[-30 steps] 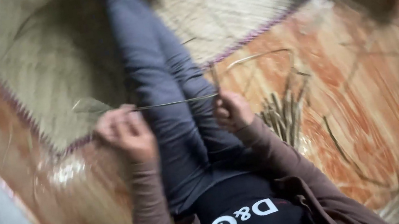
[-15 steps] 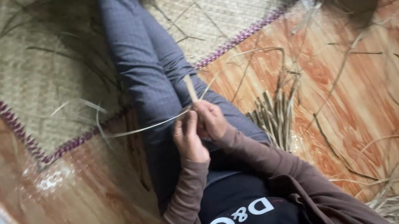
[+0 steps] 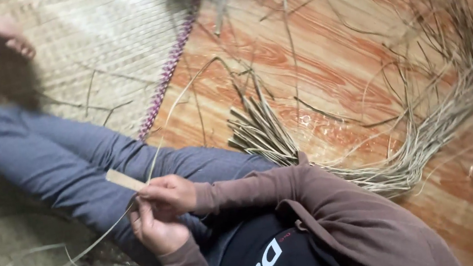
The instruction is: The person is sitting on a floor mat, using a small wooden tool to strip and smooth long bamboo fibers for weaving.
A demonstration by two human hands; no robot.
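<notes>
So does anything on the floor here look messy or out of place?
Yes: loose dry strands lie scattered in a tangled arc across the wooden floor, off the woven mat. A tidier bundle lies beside the person's legs.

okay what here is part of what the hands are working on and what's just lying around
In hand: left hand, right hand, flat strip, long strand.

Lying about: cut bundle, curved sheaf, woven mat, loose stalks on the floor.
</notes>
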